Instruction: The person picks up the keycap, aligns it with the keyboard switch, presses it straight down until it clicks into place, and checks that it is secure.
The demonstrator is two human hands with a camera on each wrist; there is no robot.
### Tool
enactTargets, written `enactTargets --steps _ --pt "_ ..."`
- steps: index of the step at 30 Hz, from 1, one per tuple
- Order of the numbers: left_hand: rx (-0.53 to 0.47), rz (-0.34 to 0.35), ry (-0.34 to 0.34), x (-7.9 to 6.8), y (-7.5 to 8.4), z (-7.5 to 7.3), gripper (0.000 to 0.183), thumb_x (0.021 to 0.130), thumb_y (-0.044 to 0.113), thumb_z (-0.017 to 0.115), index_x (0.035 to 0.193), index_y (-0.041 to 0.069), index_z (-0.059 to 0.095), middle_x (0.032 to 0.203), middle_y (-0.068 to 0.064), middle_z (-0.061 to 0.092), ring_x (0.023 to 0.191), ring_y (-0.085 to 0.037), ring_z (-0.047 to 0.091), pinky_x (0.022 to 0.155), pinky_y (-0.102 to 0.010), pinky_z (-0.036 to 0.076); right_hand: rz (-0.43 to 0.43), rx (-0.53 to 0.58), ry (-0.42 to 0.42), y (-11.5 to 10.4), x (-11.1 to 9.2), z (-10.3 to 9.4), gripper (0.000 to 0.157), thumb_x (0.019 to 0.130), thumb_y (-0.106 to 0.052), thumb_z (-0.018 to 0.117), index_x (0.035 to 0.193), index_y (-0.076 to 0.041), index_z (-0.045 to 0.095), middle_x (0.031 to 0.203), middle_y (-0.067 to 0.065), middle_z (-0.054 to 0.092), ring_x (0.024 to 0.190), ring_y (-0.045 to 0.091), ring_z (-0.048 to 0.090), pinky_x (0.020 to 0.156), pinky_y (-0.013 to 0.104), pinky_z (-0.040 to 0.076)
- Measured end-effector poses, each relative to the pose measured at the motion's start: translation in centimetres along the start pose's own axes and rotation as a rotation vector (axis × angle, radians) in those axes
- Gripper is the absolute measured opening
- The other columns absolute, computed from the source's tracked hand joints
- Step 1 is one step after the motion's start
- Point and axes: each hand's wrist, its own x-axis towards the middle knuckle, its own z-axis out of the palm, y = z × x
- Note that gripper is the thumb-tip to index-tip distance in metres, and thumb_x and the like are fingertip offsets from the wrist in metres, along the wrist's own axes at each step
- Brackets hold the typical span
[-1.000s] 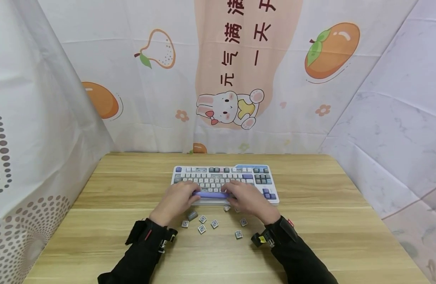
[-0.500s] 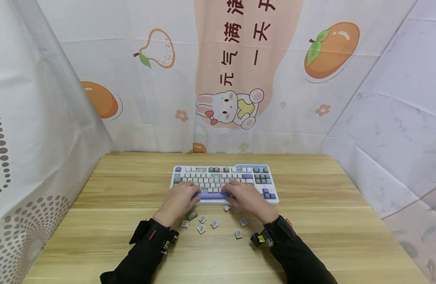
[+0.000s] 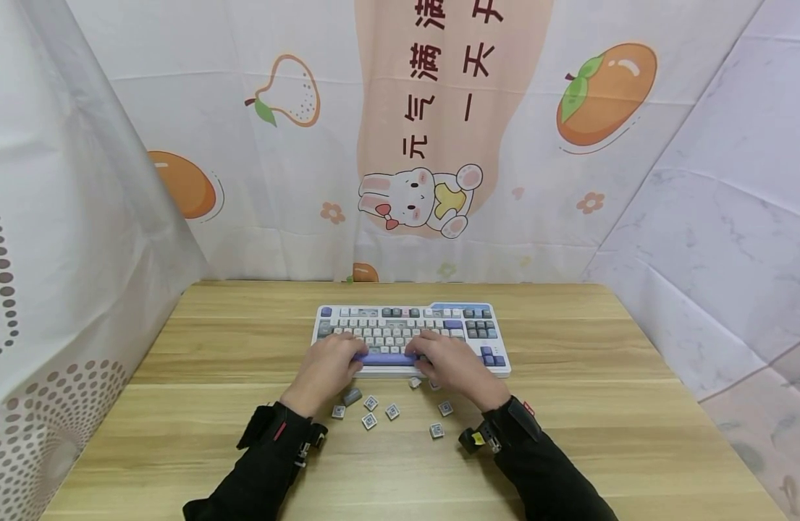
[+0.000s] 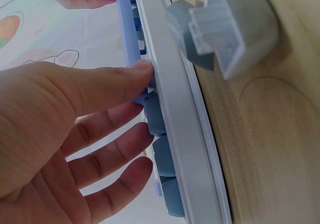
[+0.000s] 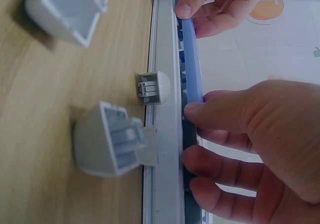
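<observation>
A purple spacebar keycap [image 3: 386,359] lies along the front row of a white keyboard [image 3: 400,374] in the head view. My left hand [image 3: 324,367] pinches its left end; in the left wrist view the thumb [image 4: 135,76] is on the near side and a finger behind. At the other end, my right hand [image 3: 457,365] pinches the bar between thumb [image 5: 197,111] and index finger. The remaining fingers of both hands curl over neighbouring keys. Seen from the right wrist, the bar stands slightly above the blue parts under it. Each hand covers part of the keyboard's front row.
Several loose keycaps [image 3: 369,420] lie in front of the keyboard, most with their hollow undersides up. A wider grey keycap [image 3: 352,396] lies beside my left wrist. The wooden table [image 3: 243,318] meets a printed curtain [image 3: 295,181] behind and at both sides.
The spacebar has come down slightly toward the keyboard's front edge. My left wrist and forearm have shifted a little to the right; my right hand stays almost in place.
</observation>
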Motion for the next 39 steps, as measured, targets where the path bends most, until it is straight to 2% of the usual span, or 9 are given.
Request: enactTargets --steps 16,28,39 --pt "0.033 0.008 0.023 0.05 -0.14 0.59 0.016 0.077 0.008 0.074 0.092 0.014 0.075 0.087 0.0 0.066 0.08 -0.016 0.061 0.071 -0.033 0.05 0.003 -0.003 0.014 0.08 -0.03 0.0 0.019 0.087 -0.014 0.065 0.105 -0.019 0.068 0.098 -0.007 0.06 0.077 0.004 0.054 0.065 0.024 0.048" --pt "-0.005 0.016 -0.005 -0.07 0.28 0.15 0.019 0.08 0.002 0.069 0.096 0.011 0.075 0.093 -0.003 0.067 0.087 -0.021 0.062 0.073 -0.037 0.051 0.017 0.007 -0.003 0.17 -0.06 -0.14 0.019 0.086 -0.012 0.064 0.104 -0.018 0.068 0.098 -0.006 0.061 0.079 0.007 0.056 0.066 0.026 0.049" --pt "0.035 -0.005 -0.047 -0.12 0.06 0.01 0.019 0.083 0.005 0.067 0.099 0.012 0.075 0.094 -0.002 0.066 0.087 -0.019 0.061 0.075 -0.035 0.051 0.001 -0.017 0.0 -0.11 0.01 -0.12 0.018 0.088 -0.014 0.064 0.104 -0.019 0.069 0.098 -0.005 0.062 0.083 0.007 0.058 0.068 0.026 0.05"
